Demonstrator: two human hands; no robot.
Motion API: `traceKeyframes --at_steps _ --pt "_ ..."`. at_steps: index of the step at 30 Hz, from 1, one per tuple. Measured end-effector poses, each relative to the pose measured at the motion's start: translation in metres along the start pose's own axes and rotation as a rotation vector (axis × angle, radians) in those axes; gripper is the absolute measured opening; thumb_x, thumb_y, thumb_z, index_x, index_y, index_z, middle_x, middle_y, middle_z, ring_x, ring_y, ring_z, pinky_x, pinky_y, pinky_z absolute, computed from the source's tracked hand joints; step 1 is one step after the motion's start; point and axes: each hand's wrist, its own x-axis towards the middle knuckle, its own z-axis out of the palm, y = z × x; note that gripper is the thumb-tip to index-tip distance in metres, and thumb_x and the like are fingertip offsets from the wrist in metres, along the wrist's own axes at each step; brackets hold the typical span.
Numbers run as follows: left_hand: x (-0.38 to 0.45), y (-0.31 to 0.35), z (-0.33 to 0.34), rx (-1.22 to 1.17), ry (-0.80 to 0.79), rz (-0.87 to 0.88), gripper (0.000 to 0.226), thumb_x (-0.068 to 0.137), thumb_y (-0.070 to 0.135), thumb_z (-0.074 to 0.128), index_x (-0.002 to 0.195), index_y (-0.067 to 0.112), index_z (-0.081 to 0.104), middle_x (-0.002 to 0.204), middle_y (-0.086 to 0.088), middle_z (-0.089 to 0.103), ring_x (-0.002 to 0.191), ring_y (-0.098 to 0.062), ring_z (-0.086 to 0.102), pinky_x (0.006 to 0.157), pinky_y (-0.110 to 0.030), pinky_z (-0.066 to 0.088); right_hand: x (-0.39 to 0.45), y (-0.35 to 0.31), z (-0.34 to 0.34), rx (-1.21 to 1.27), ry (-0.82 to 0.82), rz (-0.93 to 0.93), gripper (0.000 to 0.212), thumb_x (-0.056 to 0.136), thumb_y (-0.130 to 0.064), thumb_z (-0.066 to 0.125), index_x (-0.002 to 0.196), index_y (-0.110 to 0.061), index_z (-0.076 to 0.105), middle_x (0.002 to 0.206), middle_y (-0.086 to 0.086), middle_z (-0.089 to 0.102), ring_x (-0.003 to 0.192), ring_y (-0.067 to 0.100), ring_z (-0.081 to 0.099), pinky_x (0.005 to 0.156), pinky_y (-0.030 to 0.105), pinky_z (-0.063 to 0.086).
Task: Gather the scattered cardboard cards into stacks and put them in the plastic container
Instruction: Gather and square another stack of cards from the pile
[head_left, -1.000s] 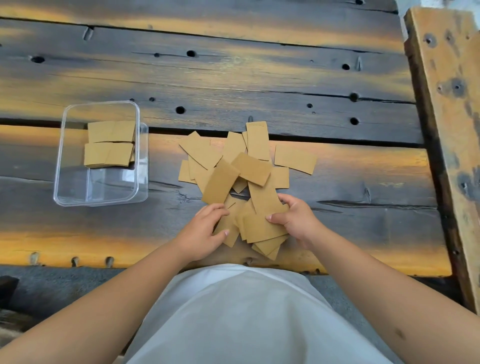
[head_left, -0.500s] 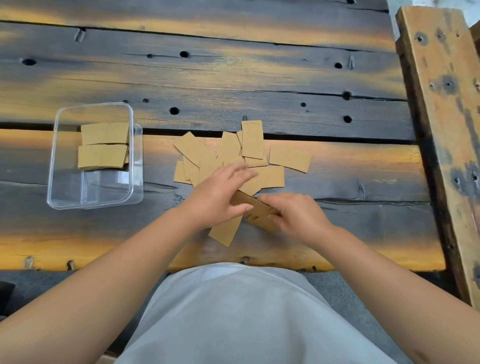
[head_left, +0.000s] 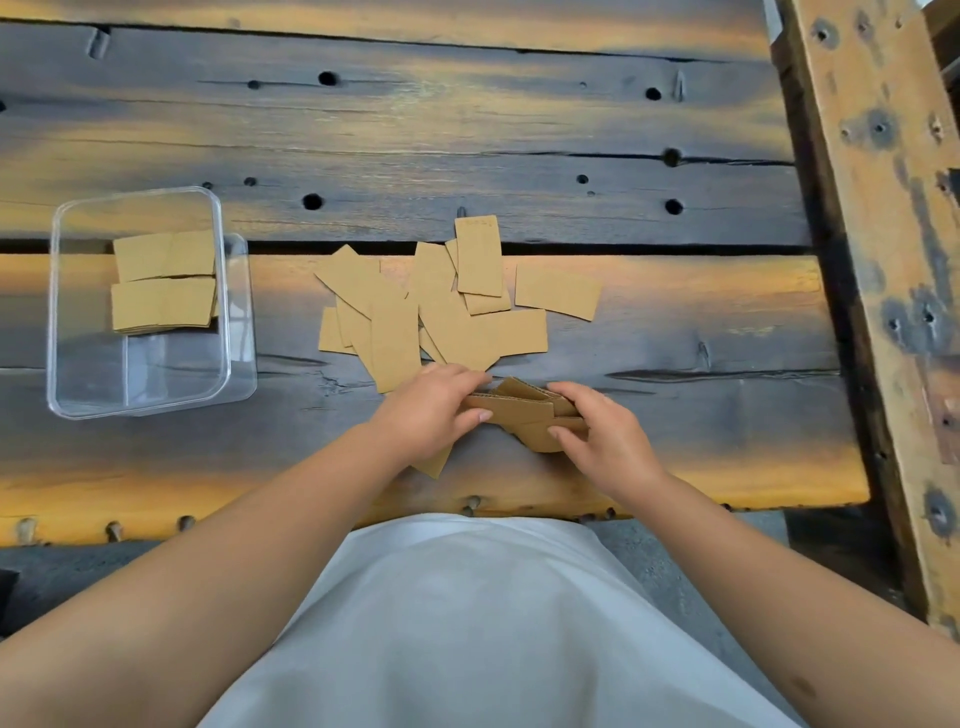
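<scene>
Squaring bunch of tan corrugated cardboard cards (head_left: 524, 415): left hand (head_left: 431, 410) and right hand (head_left: 602, 436) pinched it from opposite ends, probably to align edges. Loose cards (head_left: 447, 306) fanned at 12 o'clock; clear rectangular plastic container (head_left: 72, 364), two stacks inside, at 10 o'clock.

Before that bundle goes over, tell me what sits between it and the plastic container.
Nothing visible does. Both hands hold the card bundle near the table's front edge; the bare wooden planks run leftward to the open plastic container. The scattered cards lie farther back.
</scene>
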Motion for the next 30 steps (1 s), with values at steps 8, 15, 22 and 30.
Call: traceKeyframes --at_steps 8,15,22,30 --pt "0.006 0.01 0.012 0.013 -0.059 0.014 0.042 0.092 0.043 0.056 0.129 0.023 0.051 0.119 0.001 0.06 0.109 -0.021 0.054 0.085 -0.035 0.046 -0.009 0.006 -0.009 -0.011 -0.006 -0.04 0.053 0.084 -0.014 0.07 0.132 -0.024 0.051 0.122 -0.003 0.058 0.106 0.016 0.056 0.088 0.03 0.045" --pt "0.003 0.003 0.001 -0.141 -0.129 -0.018 0.046 0.093 0.032 0.061 0.137 0.027 0.051 0.12 0.003 0.067 0.107 -0.016 0.06 0.087 -0.031 0.049 -0.002 -0.002 -0.011 -0.105 -0.103 -0.07 0.056 0.087 -0.02 0.067 0.134 -0.034 0.039 0.129 -0.005 0.057 0.113 0.019 0.055 0.091 0.035 0.046" --pt "-0.024 -0.033 -0.02 -0.156 -0.087 -0.138 0.027 0.094 0.026 0.06 0.121 0.026 0.066 0.107 0.003 0.072 0.096 -0.016 0.064 0.082 -0.028 0.05 0.012 -0.001 -0.01 -0.104 -0.091 -0.058 0.05 0.089 -0.021 0.065 0.132 -0.029 0.043 0.124 -0.006 0.059 0.109 0.017 0.056 0.082 0.029 0.043" --pt "-0.052 -0.044 -0.031 -0.052 -0.185 0.033 0.017 0.097 0.028 0.053 0.11 0.024 0.063 0.098 0.012 0.06 0.091 -0.01 0.054 0.078 -0.027 0.043 0.016 -0.001 -0.015 -0.069 -0.02 -0.075 0.042 0.089 -0.018 0.065 0.128 -0.022 0.05 0.117 -0.002 0.062 0.103 0.019 0.058 0.08 0.03 0.045"
